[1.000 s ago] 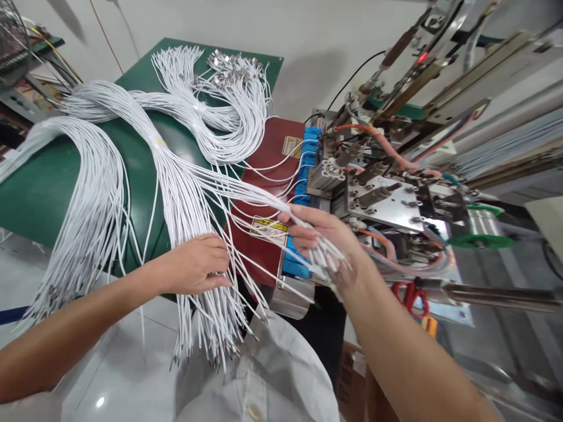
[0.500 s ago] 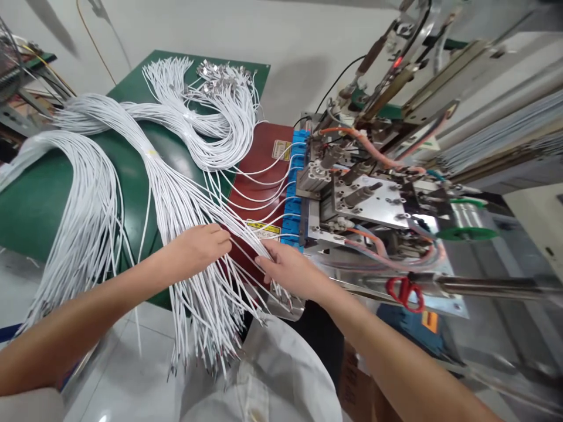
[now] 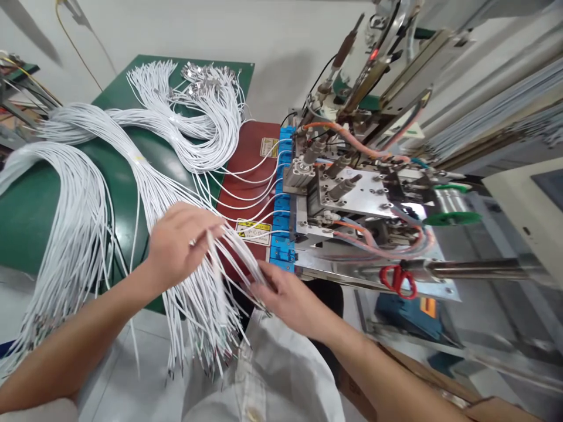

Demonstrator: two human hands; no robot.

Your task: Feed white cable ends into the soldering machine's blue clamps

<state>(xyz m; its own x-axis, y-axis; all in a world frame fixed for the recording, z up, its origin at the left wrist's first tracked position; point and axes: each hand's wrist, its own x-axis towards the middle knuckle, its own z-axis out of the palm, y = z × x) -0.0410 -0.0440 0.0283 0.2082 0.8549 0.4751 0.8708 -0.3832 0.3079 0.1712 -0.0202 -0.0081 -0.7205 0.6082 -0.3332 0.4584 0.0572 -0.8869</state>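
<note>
A thick bundle of white cables [image 3: 153, 181] runs over the table's front edge, its loose, stripped-looking ends hanging above my lap. My left hand [image 3: 180, 246] lies over this bundle, fingers bent, with a blurred white cable between thumb and fingertips. To its right, several strands split off from the bundle, and my right hand [image 3: 281, 293] is closed around them near their ends. Just beyond the right hand is a blue clamp strip [image 3: 281, 255] on the machine, with single white cables seated in its slots.
A second cable bundle [image 3: 73, 193] hangs off the green table [image 3: 26, 228] at left. Coiled cables with metal connectors [image 3: 206, 79] lie at the back. The machine [image 3: 352, 196] stands at right, with a wire spool [image 3: 453, 205] and red-handled scissors [image 3: 398, 281].
My left hand has lifted and turned, its thumb now showing apart from the palm. My right hand has drawn its strands slightly down and towards me. The view has shifted a little.
</note>
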